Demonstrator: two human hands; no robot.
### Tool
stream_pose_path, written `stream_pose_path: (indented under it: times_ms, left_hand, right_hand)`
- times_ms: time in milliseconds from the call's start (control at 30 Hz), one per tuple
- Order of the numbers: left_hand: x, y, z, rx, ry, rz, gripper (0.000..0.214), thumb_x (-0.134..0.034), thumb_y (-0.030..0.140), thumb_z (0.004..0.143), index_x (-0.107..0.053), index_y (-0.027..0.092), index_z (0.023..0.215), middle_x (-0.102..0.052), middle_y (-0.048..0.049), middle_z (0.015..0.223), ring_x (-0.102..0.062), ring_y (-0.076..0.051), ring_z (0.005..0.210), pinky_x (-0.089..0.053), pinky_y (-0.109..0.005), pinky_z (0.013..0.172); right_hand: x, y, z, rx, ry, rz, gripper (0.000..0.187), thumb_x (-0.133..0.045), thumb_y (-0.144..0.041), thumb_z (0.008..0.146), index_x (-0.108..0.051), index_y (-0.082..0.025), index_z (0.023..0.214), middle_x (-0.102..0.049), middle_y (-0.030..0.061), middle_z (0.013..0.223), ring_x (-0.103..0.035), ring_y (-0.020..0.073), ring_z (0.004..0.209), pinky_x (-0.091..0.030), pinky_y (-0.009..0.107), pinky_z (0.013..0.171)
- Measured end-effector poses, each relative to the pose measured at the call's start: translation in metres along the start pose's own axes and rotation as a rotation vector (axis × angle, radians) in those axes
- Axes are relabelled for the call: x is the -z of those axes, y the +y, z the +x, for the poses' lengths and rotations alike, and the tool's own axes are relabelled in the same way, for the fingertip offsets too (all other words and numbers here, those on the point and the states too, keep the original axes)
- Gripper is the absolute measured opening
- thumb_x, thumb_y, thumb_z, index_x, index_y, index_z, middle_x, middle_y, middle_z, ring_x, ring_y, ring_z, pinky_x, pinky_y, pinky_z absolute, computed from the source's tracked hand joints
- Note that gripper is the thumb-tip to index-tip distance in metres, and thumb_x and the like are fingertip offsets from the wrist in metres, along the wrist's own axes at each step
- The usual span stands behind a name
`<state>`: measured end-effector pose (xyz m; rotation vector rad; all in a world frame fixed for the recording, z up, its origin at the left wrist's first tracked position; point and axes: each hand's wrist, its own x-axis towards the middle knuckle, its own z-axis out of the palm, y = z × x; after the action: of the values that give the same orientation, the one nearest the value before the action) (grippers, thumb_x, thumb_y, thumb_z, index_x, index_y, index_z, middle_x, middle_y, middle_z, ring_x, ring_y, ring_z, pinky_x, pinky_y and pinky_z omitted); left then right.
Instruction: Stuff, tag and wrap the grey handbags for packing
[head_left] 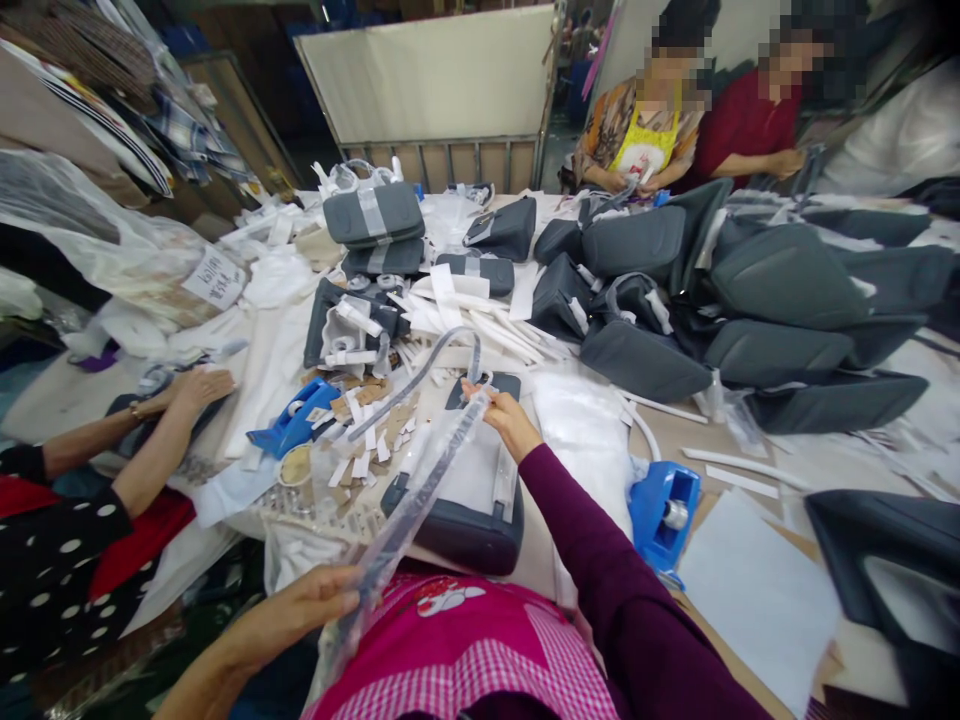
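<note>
A long dark grey bag strap (420, 512), partly covered by a clear plastic sleeve, stretches between my two hands. My left hand (319, 602), low in front of my apron, grips the sleeved lower part between thumb and fingers. Higher up, above the table, my right hand (511, 418) pinches the strap near the sleeve's upper end. From there a bare length of strap loops up and back to the left. Under the strap lies a dark grey handbag (472, 540) with white wrapping on it; part of the bag is hidden by the strap.
Blue tape dispensers (666, 515) (298, 415) stand on both sides. Dark handbags (787, 275) pile up at the right, with white strips (495, 330) heaped mid-table. A co-worker's hands (191, 392) work at the left; other people sit at the far right. White paper (757, 590) lies near right.
</note>
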<state>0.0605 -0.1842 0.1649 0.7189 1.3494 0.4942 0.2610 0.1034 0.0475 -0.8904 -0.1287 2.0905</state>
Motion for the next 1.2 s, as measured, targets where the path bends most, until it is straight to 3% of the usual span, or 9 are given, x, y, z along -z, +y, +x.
stream_pose_path:
  times_ms: [67,167,333,433,600,767,967,1100,1200]
  left_hand:
    - [-0.003,0.011,0.017,-0.017,-0.028,-0.013,0.031,-0.064,0.046,0.079,-0.074,0.019,0.094,-0.071,-0.0007,0.072,-0.064,-0.018,0.068,-0.049,-0.026,0.069]
    - [-0.013,0.035,0.054,-0.114,0.086,-0.065,0.033,-0.068,0.044,0.077,-0.068,0.013,0.090,-0.073,-0.0065,0.075,-0.066,-0.019,0.064,-0.052,-0.027,0.063]
    - [-0.036,0.078,0.137,-0.314,0.237,-0.220,0.037,-0.075,0.040,0.070,-0.059,0.013,0.090,-0.072,-0.0072,0.074,-0.069,-0.020,0.063,-0.057,-0.031,0.064]
    - [-0.053,0.101,0.176,-0.426,0.259,-0.270,0.036,-0.074,0.039,0.070,-0.058,0.013,0.090,-0.072,-0.0071,0.076,-0.070,-0.020,0.064,-0.057,-0.030,0.062]
    - [-0.075,0.127,0.199,-0.533,0.153,-0.272,0.033,-0.071,0.036,0.074,-0.059,0.012,0.093,-0.073,-0.0099,0.085,-0.072,-0.022,0.076,-0.057,-0.029,0.065]
    - [-0.074,0.123,0.197,-0.316,-0.110,-0.088,0.035,-0.076,0.035,0.068,-0.063,0.009,0.088,-0.073,-0.0136,0.084,-0.071,-0.023,0.073,-0.056,-0.031,0.066]
    - [-0.060,0.123,0.201,-0.480,0.048,-0.198,0.034,-0.075,0.036,0.070,-0.066,0.010,0.090,-0.074,-0.0100,0.080,-0.071,-0.023,0.075,-0.056,-0.036,0.076]
    - [-0.061,0.128,0.196,-0.644,0.055,-0.315,0.026,-0.073,0.033,0.075,-0.068,0.012,0.089,-0.074,-0.0080,0.086,-0.070,-0.020,0.083,-0.054,-0.033,0.083]
    - [-0.067,0.121,0.186,-0.622,-0.027,-0.370,0.025,-0.075,0.030,0.074,-0.070,0.012,0.091,-0.074,-0.0073,0.087,-0.069,-0.018,0.083,-0.053,-0.031,0.082]
  right_hand:
    - [-0.004,-0.005,0.008,-0.060,0.019,0.035,0.021,-0.042,-0.018,0.091,-0.054,-0.011,0.107,-0.067,0.0141,0.101,-0.065,0.0223,0.103,-0.056,0.041,0.083]
    - [0.003,-0.003,0.002,-0.120,-0.006,0.029,0.023,-0.042,-0.021,0.093,-0.052,-0.007,0.108,-0.065,0.0200,0.104,-0.066,0.0239,0.099,-0.057,0.040,0.079]
    - [0.044,0.014,-0.063,-0.162,-0.395,-0.197,0.030,-0.057,-0.025,0.088,-0.057,-0.007,0.112,-0.066,0.0186,0.110,-0.066,0.0230,0.100,-0.052,0.038,0.088]
    - [0.062,0.029,-0.108,-0.109,-0.471,-0.373,0.046,-0.070,-0.038,0.080,-0.057,-0.016,0.118,-0.068,0.0131,0.110,-0.066,0.0216,0.099,-0.051,0.036,0.085]
    - [0.068,0.056,-0.137,-0.040,-0.374,-0.504,0.059,-0.080,-0.043,0.065,-0.059,-0.013,0.112,-0.073,0.0101,0.085,-0.070,0.0226,0.075,-0.053,0.039,0.075]
    - [0.063,0.054,-0.130,0.079,-0.229,-0.519,0.045,-0.073,-0.043,0.067,-0.064,-0.011,0.097,-0.071,0.0091,0.076,-0.068,0.0226,0.069,-0.053,0.040,0.068]
    - [0.050,0.041,-0.155,0.627,0.171,-0.795,0.021,-0.067,-0.035,0.075,-0.071,-0.018,0.088,-0.067,0.0034,0.082,-0.058,0.0137,0.073,-0.046,0.026,0.068]
    - [0.046,0.040,-0.162,0.193,-0.019,-0.524,0.052,-0.048,-0.059,0.088,-0.069,-0.012,0.094,-0.063,0.0032,0.063,-0.050,0.0096,0.048,-0.039,0.023,0.049]
    - [0.045,0.032,-0.142,-0.088,-0.036,-0.315,0.069,-0.026,-0.067,0.092,-0.064,-0.010,0.089,-0.066,0.0077,0.065,-0.054,0.0112,0.047,-0.042,0.023,0.047]
